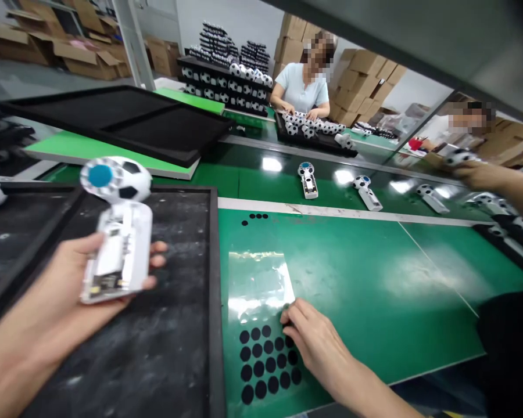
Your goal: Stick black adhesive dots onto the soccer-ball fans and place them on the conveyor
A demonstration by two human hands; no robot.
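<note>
My left hand (65,278) holds a white handheld fan (117,232) over a black tray (174,348). The fan has a football-patterned head with a blue hub, and its handle lies open, showing the inside. My right hand (316,342) rests on the green table (375,278), fingertips on a clear plastic sheet (257,284) that carries several round black stickers (265,363). The fingers pinch at the sheet near the top row of stickers; I cannot tell whether a sticker is between them.
Three more fans (308,179) lie on the conveyor belt (253,174) beyond the table. Another person's arm (501,180) reaches in from the right holding a fan. A seated person (305,87) works at trays of fans opposite. An empty black tray (126,119) sits behind left.
</note>
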